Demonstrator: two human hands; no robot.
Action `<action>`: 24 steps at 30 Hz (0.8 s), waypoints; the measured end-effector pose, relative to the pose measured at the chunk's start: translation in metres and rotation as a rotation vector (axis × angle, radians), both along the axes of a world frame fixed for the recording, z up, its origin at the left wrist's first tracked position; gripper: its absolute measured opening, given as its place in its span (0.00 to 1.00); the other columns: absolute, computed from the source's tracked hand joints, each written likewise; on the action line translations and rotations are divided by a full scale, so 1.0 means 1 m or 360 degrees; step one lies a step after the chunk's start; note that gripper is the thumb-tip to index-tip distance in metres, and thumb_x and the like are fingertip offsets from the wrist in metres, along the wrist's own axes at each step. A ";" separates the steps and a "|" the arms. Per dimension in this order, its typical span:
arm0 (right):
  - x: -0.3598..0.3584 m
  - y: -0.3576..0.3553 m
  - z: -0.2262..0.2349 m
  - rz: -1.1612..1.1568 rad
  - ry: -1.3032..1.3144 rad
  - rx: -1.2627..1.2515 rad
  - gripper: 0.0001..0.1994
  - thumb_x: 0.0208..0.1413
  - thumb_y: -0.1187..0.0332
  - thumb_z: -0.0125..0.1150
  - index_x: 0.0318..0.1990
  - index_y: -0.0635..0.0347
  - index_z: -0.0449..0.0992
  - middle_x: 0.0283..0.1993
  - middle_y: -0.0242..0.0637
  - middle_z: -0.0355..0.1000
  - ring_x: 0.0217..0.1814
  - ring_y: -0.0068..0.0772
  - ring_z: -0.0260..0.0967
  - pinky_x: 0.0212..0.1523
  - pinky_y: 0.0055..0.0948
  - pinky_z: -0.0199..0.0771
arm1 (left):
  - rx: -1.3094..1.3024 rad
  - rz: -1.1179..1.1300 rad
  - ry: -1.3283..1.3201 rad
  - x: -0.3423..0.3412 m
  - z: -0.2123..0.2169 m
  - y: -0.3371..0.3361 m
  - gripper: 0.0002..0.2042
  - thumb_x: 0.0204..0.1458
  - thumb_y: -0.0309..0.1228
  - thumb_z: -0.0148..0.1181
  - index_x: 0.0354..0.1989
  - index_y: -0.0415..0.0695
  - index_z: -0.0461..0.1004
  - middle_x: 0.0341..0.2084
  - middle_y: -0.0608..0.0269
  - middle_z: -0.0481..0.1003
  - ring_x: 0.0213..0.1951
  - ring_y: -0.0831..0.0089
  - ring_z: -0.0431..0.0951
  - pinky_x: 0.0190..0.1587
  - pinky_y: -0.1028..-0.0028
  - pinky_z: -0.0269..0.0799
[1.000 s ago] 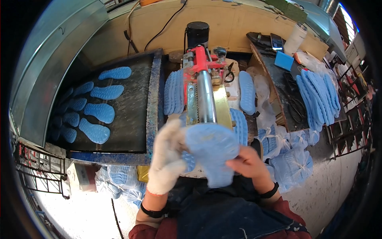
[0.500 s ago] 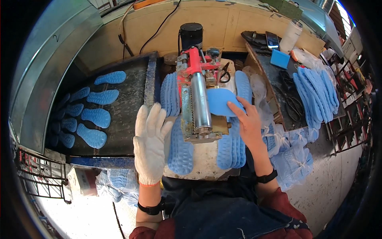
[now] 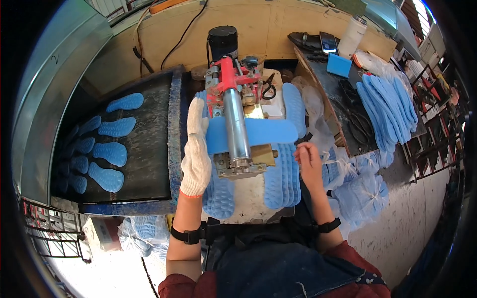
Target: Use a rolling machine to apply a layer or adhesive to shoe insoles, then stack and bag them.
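Note:
A flat blue shoe sole (image 3: 271, 131) lies crosswise under the shiny metal roller (image 3: 235, 124) of a red machine (image 3: 228, 74), sticking out on both sides. At its left end is my left hand (image 3: 195, 149) in a white knitted glove, seen edge-on with the fingers stretched away from me; the palm side is against or very close to the sole. My bare right hand (image 3: 309, 161) hovers just off the sole's right end, fingers loosely bent and holding nothing. Stacks of textured blue soles stand beside the machine, left (image 3: 218, 196) and right (image 3: 283, 184).
On the left, a dark conveyor belt (image 3: 149, 134) carries several blue soles. To the right, a dark table (image 3: 343, 114) bears a pile of soles (image 3: 387, 109), scissors (image 3: 358, 124), a phone (image 3: 328, 42) and a white bottle (image 3: 352, 36). Bagged soles (image 3: 360, 198) lie below it.
The sole has moved left beneath the roller and now shows on both sides. My right hand has let go of it; my left hand has turned edge-on and come to its left end.

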State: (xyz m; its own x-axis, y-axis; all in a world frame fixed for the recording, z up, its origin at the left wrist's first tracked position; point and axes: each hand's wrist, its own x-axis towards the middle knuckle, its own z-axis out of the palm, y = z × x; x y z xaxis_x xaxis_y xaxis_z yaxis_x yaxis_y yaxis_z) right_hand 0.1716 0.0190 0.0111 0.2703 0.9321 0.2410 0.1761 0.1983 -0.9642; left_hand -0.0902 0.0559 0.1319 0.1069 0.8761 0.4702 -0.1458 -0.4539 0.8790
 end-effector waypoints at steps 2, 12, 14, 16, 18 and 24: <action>-0.004 0.000 -0.013 0.0085 0.0027 -0.0117 0.08 0.64 0.67 0.47 0.44 0.62 0.68 0.31 0.34 0.72 0.32 0.20 0.67 0.34 0.22 0.68 | -0.0086 0.0197 0.0096 -0.005 -0.023 0.010 0.42 0.57 0.64 0.24 0.69 0.40 0.38 0.67 0.45 0.45 0.70 0.60 0.42 0.69 0.61 0.35; -0.072 0.005 -0.038 0.0788 -0.0429 -0.0665 0.12 0.59 0.70 0.51 0.49 0.60 0.67 0.35 0.42 0.73 0.33 0.34 0.73 0.34 0.29 0.72 | -0.0538 -0.0002 0.0120 -0.043 -0.060 -0.003 0.38 0.59 0.61 0.24 0.70 0.44 0.41 0.57 0.53 0.60 0.58 0.64 0.64 0.57 0.69 0.64; -0.092 0.014 -0.078 0.0920 -0.0331 -0.0628 0.14 0.55 0.70 0.54 0.49 0.60 0.70 0.42 0.44 0.72 0.42 0.40 0.73 0.41 0.37 0.72 | -0.0615 -0.0062 0.0057 -0.048 -0.063 -0.014 0.37 0.60 0.60 0.24 0.69 0.43 0.45 0.61 0.55 0.58 0.61 0.64 0.59 0.62 0.68 0.57; -0.108 0.018 -0.087 0.0863 -0.0814 -0.0291 0.14 0.54 0.69 0.56 0.49 0.59 0.71 0.46 0.43 0.71 0.47 0.41 0.70 0.46 0.41 0.69 | -0.0728 -0.0170 -0.0180 -0.050 -0.063 -0.024 0.35 0.62 0.58 0.24 0.68 0.42 0.49 0.64 0.55 0.55 0.64 0.65 0.55 0.66 0.68 0.48; -0.123 0.020 -0.097 0.0794 -0.1250 0.0100 0.15 0.52 0.68 0.57 0.49 0.58 0.72 0.50 0.42 0.70 0.53 0.42 0.68 0.51 0.44 0.67 | -0.0799 -0.0123 -0.0191 -0.054 -0.069 -0.033 0.34 0.62 0.56 0.26 0.67 0.40 0.51 0.63 0.57 0.58 0.63 0.69 0.57 0.65 0.69 0.50; -0.129 0.022 -0.083 0.0805 -0.0909 -0.0432 0.24 0.51 0.65 0.61 0.57 0.55 0.66 0.49 0.35 0.69 0.50 0.36 0.67 0.49 0.40 0.69 | -0.1386 0.0175 -0.0798 -0.063 -0.040 -0.078 0.31 0.62 0.54 0.35 0.59 0.38 0.63 0.53 0.59 0.69 0.54 0.71 0.69 0.58 0.72 0.63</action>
